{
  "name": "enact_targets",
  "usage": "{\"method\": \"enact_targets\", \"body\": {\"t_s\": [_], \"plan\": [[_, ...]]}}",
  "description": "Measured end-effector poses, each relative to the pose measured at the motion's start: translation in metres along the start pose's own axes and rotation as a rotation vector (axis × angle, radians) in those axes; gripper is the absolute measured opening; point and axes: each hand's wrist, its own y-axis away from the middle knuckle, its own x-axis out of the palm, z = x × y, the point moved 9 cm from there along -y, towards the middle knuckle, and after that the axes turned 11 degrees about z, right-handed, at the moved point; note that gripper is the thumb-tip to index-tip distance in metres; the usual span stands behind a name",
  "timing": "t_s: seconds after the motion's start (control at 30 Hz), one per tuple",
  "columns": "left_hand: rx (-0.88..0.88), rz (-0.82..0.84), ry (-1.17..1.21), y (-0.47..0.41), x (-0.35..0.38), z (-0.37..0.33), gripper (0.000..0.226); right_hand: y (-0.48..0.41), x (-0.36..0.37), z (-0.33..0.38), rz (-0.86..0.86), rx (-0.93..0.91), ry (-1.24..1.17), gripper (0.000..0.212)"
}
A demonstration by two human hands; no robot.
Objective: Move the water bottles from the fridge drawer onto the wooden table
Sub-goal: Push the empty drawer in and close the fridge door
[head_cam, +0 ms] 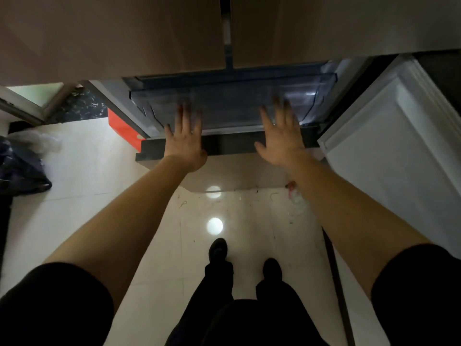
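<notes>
A: Hands first, quick.

B: Left hand point(185, 138) has straight fingers spread wide, palm down, holding nothing. It is over the front-left edge of the translucent grey plastic fridge drawer point(232, 106). Right hand point(280, 136) is the same: flat, splayed and empty, over the front-right edge.

A: Touching the drawer?

B: Cannot tell — the fingertips are motion-blurred where they overlap the rim.

A: And the water bottles?

B: The drawer stands out from the low compartment, under the two closed brown upper doors point(112, 33). Its inside is dim and smeared, so I can't make out any water bottles in it — possibly hidden by the blur.

A: Anything else around?

B: A dark horizontal ledge point(229, 144) runs along the drawer's front edge, under both wrists. An open white door panel point(399, 146) is on the right side. A red flat object point(122, 128) is just beside the drawer's front-left corner, on the glossy pale tiled floor point(99, 183). A dark crumpled bag point(20, 171) is at the floor's left edge. The person's black shoes point(218, 250) are near the bottom, with two round light reflections on the tiles ahead of them.
</notes>
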Motion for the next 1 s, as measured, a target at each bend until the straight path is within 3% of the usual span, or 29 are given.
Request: {"method": "enact_targets", "body": {"t_s": [0.3, 0.5, 0.7, 0.87, 1.0], "plan": [[0.004, 0.060, 0.018, -0.027, -0.011, 0.006, 0.117, -0.029, -0.005, -0.004, 0.028, 0.010, -0.065, 0.105], [0.037, 0.060, 0.047, -0.016, -0.031, 0.008, 0.102, -0.015, -0.014, -0.005, 0.053, 0.043, -0.103, 0.093], [0.127, -0.141, -0.051, 0.015, -0.070, -0.025, 0.072, 0.066, -0.036, -0.013, -0.215, 0.097, -0.078, 0.064], [0.415, -0.333, 0.065, 0.057, -0.096, -0.119, 0.065, 0.183, -0.075, -0.049, -0.560, 0.194, 0.049, 0.056], [0.699, -0.435, 0.163, 0.102, -0.116, -0.225, 0.065, 0.299, -0.089, -0.095, -0.705, 0.472, 0.151, 0.055]]}}
